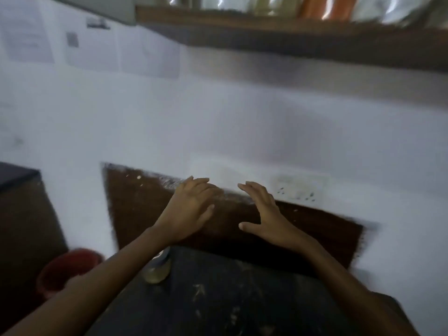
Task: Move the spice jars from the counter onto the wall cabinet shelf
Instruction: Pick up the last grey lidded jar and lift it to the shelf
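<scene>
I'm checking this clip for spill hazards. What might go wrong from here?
The jar stands at the left edge of the dark counter, right under the left forearm; a careless sweep might knock it off toward the red bucket. Both the left hand and right hand are empty, and the blurred view makes a misjudged grip likelier.

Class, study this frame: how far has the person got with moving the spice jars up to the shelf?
Done: several containers, blurred, already stand on the wooden shelf. In hand: nothing; the left hand and right hand are both open and empty above the counter. Left: one jar stands on the counter's left edge, partly hidden by the left forearm.
</scene>
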The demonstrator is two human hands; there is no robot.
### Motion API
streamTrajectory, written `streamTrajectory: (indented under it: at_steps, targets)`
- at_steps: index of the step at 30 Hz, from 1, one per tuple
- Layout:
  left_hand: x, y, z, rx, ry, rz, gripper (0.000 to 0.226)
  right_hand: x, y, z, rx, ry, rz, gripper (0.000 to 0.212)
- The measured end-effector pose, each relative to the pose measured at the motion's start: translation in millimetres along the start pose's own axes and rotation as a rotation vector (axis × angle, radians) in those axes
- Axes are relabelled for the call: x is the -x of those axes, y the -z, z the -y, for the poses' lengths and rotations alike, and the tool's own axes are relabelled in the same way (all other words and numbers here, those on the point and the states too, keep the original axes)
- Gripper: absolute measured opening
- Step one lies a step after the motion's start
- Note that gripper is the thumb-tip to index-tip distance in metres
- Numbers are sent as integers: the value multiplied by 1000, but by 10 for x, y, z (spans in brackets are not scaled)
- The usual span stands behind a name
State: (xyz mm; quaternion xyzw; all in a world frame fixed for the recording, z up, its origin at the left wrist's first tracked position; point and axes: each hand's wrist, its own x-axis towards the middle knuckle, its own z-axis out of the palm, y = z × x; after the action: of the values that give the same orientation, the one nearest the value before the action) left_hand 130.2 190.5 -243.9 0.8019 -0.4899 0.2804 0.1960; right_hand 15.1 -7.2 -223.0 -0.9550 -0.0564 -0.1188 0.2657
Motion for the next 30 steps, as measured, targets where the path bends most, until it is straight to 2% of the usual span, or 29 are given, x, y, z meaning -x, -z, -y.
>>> streamTrajectory:
  at_steps: [5, 10, 12, 15, 19, 26, 30]
  targets:
    - [897, -395, 745, 46, 310, 116, 50, -432, -1063, -31, -83, -39, 200, 69]
    - [1669, -986, 1075, 173, 840, 349, 82, -679, -2234, -118, -253, -193, 313, 69]
    - [1930, -1213, 1160, 297, 973, 379, 93, -747, -2594, -126, -369, -286, 327, 72]
    - [2162, -1343, 1217, 369, 989, 397, 90, -851, -2942, -113, -520, -407, 320, 81]
    - [2180, -1294, 1179, 365, 959, 447, 88, -934, -3215, -122, -609, -413, 311, 85]
    - [2181, -1177, 1092, 500, 964, 387, 92, -908, -3150, -178, -609, -399, 233, 64]
    - [2133, -1023, 917, 599, 853, 358, 101, -753, -2771, -217, -620, -317, 204, 51]
